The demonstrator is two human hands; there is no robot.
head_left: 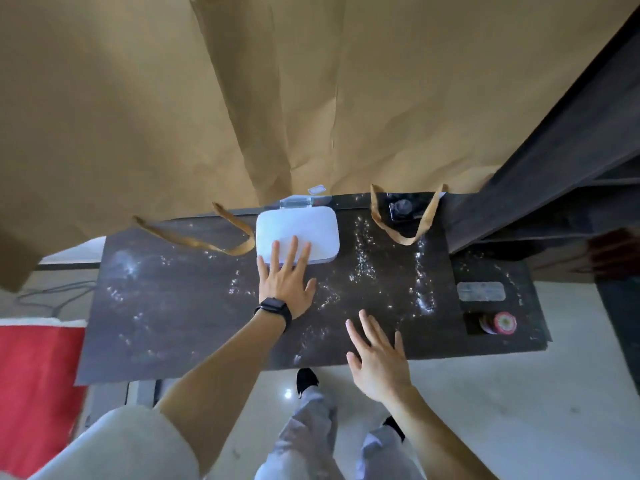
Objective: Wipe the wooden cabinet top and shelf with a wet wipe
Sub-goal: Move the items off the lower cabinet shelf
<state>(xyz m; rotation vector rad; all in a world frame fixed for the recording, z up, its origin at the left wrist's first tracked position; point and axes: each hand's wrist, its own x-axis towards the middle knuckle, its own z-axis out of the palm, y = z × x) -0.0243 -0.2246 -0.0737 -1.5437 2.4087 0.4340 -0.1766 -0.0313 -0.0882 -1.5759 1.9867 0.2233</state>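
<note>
From the head camera, a dark wooden worktop (180,306), the top of the cabinet, runs across the middle, with white specks scattered over much of it. At its back edge, near the centre, lies a white wet-wipe box (301,226) with rounded corners and its lid down. The left hand (285,282) lies open, fingers straight and slightly spread, their tips resting on the near part of the box lid; a black smartwatch (273,308) sits on that wrist. The right hand (379,362) is open too, fingers spread, over the near edge of the worktop; whether it touches the wood cannot be told. Brown paper (311,98) hangs behind, and two paper strip loops (401,237) droop onto the worktop, one on either side of the box. Toward the right end lie a clear rectangular plastic piece (480,291) and, nearer the front, a small roll with a red patterned face (498,323). A dark shelf unit (554,168) rises at the right, and a red cloth (34,393) shows at the left.
</note>
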